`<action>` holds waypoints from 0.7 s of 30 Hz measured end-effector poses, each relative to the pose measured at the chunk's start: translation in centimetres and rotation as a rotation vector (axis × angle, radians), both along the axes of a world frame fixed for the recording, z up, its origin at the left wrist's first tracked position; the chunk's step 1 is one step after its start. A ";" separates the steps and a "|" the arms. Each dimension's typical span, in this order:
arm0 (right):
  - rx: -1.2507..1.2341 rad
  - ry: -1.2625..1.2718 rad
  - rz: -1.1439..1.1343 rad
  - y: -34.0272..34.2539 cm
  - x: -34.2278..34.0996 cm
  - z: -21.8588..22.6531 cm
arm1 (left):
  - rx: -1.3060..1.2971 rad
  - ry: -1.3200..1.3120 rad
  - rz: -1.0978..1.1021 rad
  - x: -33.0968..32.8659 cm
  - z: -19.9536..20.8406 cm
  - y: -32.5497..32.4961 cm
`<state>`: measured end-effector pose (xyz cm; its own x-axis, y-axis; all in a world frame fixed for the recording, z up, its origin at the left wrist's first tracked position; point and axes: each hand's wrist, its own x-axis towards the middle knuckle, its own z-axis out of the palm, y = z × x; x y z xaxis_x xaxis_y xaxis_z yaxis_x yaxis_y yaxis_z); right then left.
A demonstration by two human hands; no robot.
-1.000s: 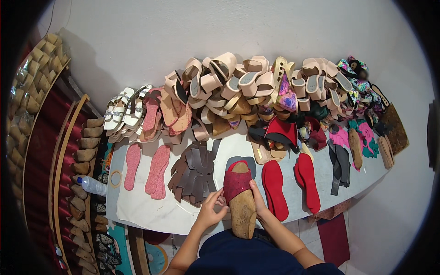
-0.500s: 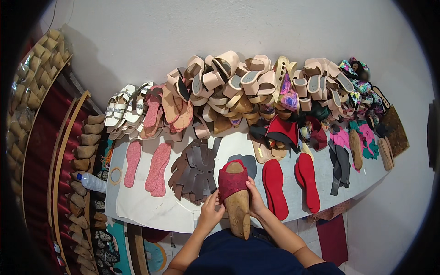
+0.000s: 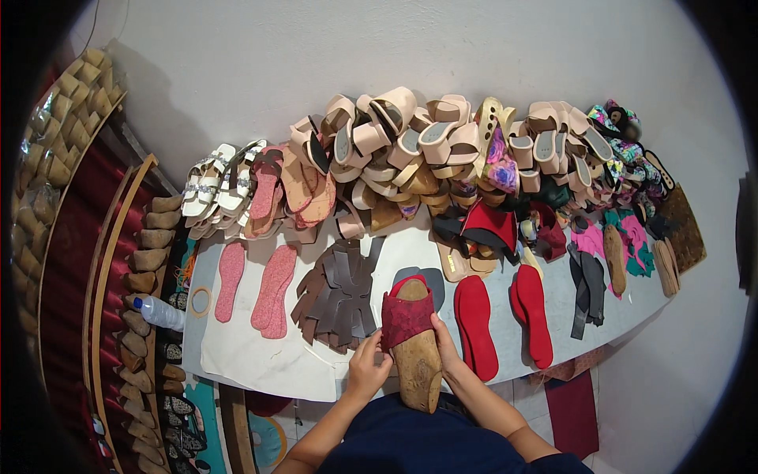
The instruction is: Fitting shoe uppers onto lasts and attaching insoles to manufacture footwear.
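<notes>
A worn wooden shoe last (image 3: 420,371) is held upright over the table's near edge, its rounded toe pointing away from me. Around its front part sits a dark red textured sandal upper (image 3: 407,320), with a brighter red edge along the left and top. My right hand (image 3: 448,347) grips the last and upper from the right, thumb along the side, other fingers hidden behind. On the left, my left hand (image 3: 369,368) is closed with curled fingertips at the lower corner of the upper. Just beyond lies a grey sole-shaped piece (image 3: 431,284), partly covered by the last.
Red insoles (image 3: 476,328) lie right of my hands, dark brown strap pieces (image 3: 339,292) and pink speckled insoles (image 3: 274,292) left. Piled sandals (image 3: 379,146) line the wall. Wooden lasts (image 3: 148,261) fill a rack at left beside a plastic bottle (image 3: 160,314).
The shoe last has turned in my hands, so more of its broad heel part shows. It has shifted slightly right, and my hands keep their hold on either side.
</notes>
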<state>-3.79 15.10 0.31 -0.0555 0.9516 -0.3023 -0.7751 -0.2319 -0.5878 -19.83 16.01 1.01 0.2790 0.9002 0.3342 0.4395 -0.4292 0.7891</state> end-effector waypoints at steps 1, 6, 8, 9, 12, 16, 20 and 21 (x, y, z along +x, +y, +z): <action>-0.001 0.000 -0.003 -0.1 0.0 -0.1 | -0.001 0.000 -0.003 0.0 -0.1 -0.1; -0.009 0.015 -0.012 -0.1 -0.1 -0.3 | -0.022 -0.044 0.022 0.4 -1.0 -0.5; -0.042 0.019 -0.006 0.0 0.1 -1.1 | -0.148 -0.089 0.016 0.5 -0.9 -0.6; -0.074 0.024 0.000 0.1 0.2 -1.4 | -0.275 -0.132 0.011 0.5 -0.9 -0.7; -0.064 0.034 -0.018 0.1 0.4 -1.9 | -0.455 -0.379 -0.112 0.1 -1.1 -0.3; -0.082 0.014 0.006 0.0 0.7 -1.7 | -0.563 -0.551 -0.191 -0.5 -0.7 0.9; -0.077 0.010 0.000 0.0 0.5 -1.8 | -0.608 -0.263 -0.193 -0.3 1.2 2.7; -0.070 0.006 0.001 0.1 0.5 -1.6 | -0.571 -0.104 -0.176 -0.1 1.8 3.2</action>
<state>-3.28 15.22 -1.29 -0.0587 0.9281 -0.3676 -0.7783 -0.2732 -0.5654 -19.88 19.16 2.81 0.4320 0.8886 -0.1543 0.3081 0.0154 0.9512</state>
